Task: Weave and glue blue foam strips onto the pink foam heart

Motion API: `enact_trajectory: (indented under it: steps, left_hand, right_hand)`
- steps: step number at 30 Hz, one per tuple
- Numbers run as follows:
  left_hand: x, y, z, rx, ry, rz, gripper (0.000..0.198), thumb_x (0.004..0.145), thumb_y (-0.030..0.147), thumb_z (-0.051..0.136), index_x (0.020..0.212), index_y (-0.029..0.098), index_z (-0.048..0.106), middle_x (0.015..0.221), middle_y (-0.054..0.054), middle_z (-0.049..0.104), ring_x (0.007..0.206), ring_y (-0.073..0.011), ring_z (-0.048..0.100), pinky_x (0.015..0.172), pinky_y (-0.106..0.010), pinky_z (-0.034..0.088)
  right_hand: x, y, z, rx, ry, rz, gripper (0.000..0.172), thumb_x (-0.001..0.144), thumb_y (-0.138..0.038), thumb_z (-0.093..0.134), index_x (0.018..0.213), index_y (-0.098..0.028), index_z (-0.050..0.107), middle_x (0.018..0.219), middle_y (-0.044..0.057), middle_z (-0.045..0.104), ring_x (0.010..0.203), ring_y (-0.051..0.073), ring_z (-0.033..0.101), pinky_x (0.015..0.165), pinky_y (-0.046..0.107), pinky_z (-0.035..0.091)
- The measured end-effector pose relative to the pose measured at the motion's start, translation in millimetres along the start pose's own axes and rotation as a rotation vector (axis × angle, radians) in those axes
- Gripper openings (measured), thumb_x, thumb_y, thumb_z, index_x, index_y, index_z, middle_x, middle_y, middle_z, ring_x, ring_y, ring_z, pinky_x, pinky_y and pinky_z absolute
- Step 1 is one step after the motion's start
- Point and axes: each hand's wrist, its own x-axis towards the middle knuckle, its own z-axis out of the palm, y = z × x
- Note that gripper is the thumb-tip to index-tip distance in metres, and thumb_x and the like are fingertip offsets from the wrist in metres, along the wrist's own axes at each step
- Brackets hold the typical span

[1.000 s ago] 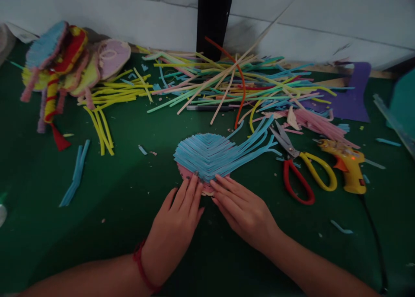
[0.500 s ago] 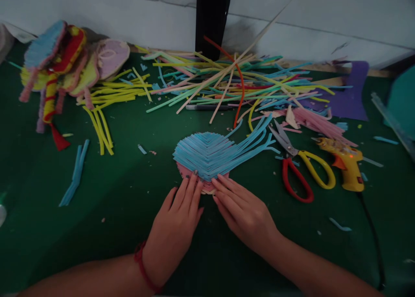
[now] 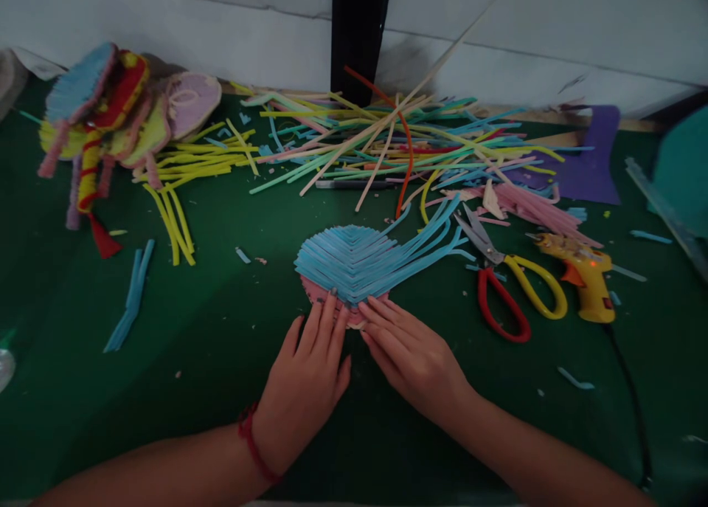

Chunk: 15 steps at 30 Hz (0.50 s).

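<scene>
A round craft piece lies flat on the green table (image 3: 221, 411). Blue strips (image 3: 351, 260) cover most of it in a V pattern, with long loose ends (image 3: 431, 241) fanning out to the right. Its pink base (image 3: 314, 291) shows along the lower edge. My left hand (image 3: 310, 367) lies palm down with fingers stretched, fingertips pressing on the lower left of the piece. My right hand (image 3: 420, 359) rests on the lower right edge, fingers extended side by side. Under my fingertips the bottom rim is partly hidden.
Red-and-yellow-handled scissors (image 3: 501, 278) lie open at the right, beside a yellow glue gun (image 3: 594, 278) with a black cord. Behind is a heap of coloured strips (image 3: 387, 138). Finished-looking fans (image 3: 110, 116) stand at back left, near yellow strips (image 3: 193, 156) and blue strips (image 3: 131, 297).
Both hands stay at the lower edge of the piece; my left hand has shifted very slightly. The whole view has moved a little, and the piece lies as before.
</scene>
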Motion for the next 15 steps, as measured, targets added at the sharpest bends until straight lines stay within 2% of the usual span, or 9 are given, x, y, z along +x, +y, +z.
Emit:
enact_trajectory:
  steps: [5, 11, 15]
  left_hand:
    - [-0.3, -0.4, -2.1, -0.049, 0.016, -0.019, 0.046, 0.093, 0.028, 0.034, 0.132, 0.010, 0.052, 0.137, -0.017, 0.051, 0.120, -0.0301, 0.054, 0.091, -0.043, 0.048]
    - [-3.5, 1.0, 4.5, -0.011, 0.032, -0.014, 0.053, 0.097, 0.039, 0.028, 0.132, 0.008, 0.051, 0.139, -0.019, 0.049, 0.122, -0.0311, 0.051, 0.093, -0.045, 0.046]
    - [-0.5, -2.3, 4.3, -0.017, 0.046, -0.006, 0.052, 0.096, 0.039, 0.029, 0.133, 0.010, 0.050, 0.137, -0.019, 0.051, 0.120, -0.0306, 0.052, 0.090, -0.044, 0.047]
  right_hand:
    - [0.1, 1.1, -2.8, 0.001, 0.054, 0.024, 0.024, 0.086, -0.006, 0.051, 0.103, -0.012, 0.066, 0.114, 0.014, 0.067, 0.112, 0.022, 0.061, 0.098, 0.040, 0.052]
    - [-2.0, 4.7, 2.3, -0.059, 0.001, 0.038, 0.038, 0.086, -0.011, 0.053, 0.125, -0.008, 0.056, 0.121, 0.017, 0.063, 0.120, 0.025, 0.055, 0.102, 0.044, 0.048]
    - [-2.4, 4.8, 3.7, -0.080, -0.020, 0.020, 0.038, 0.088, -0.012, 0.052, 0.125, -0.007, 0.055, 0.121, 0.017, 0.063, 0.119, 0.024, 0.056, 0.101, 0.044, 0.049]
